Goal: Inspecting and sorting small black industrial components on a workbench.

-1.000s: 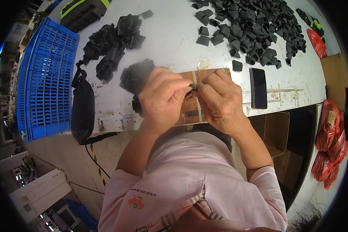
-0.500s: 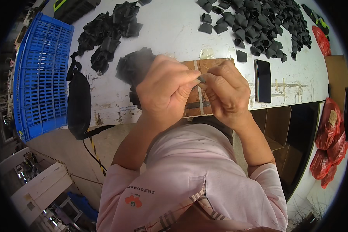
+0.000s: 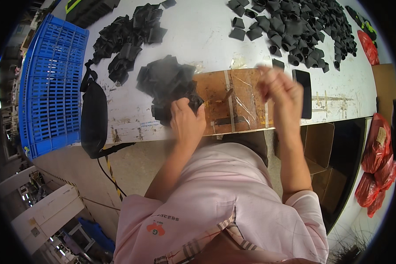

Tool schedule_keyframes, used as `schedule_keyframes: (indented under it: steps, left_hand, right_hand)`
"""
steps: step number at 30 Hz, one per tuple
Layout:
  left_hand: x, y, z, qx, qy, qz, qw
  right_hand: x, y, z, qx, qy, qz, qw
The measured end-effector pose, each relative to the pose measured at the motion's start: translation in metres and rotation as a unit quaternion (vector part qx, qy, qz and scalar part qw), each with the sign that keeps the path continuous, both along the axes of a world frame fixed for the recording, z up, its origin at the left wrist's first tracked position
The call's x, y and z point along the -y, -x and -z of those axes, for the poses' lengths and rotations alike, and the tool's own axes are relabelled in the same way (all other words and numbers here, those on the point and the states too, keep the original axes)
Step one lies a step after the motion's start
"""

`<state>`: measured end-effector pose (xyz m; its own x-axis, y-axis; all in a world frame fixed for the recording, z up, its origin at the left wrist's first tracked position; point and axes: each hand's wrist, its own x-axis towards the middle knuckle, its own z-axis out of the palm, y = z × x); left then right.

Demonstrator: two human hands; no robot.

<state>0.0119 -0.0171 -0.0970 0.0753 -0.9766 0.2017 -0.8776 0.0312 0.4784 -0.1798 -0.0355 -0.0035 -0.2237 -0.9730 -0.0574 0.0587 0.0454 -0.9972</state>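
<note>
Cardboard sheet at the near edge of the worktop, between pile of flat pieces, left, and smartphone, right; behind smartphone, heap of tubes; farther left, pouch, then crate.

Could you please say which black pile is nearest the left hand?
The middle pile, at the brown board's left end. The left hand is right at it; the back-left pile and right pile lie farther off.
</note>
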Motion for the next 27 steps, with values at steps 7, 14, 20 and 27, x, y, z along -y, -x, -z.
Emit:
schedule_keyframes:
  steps: [7, 14, 20, 27]
  left_hand:
    - [0.006, -0.007, 0.012, 0.047, -0.022, 0.021, 0.998]
    - [-0.002, -0.018, 0.003, -0.277, -0.097, -0.006, 0.956]
    - [-0.018, 0.005, -0.052, -0.411, -0.134, 0.084, 0.898]
    - [-0.02, 0.018, -0.054, -0.431, -0.076, 0.069, 0.897]
  right_hand:
    - [-0.042, -0.024, 0.049, 0.0, -0.112, -0.133, 0.985]
    - [-0.044, -0.048, 0.046, -0.173, 0.006, -0.128, 0.977]
    - [-0.041, -0.06, 0.049, 0.051, -0.023, -0.1, 0.993]
    - [-0.037, -0.058, 0.047, -0.096, 0.064, -0.044, 0.992]
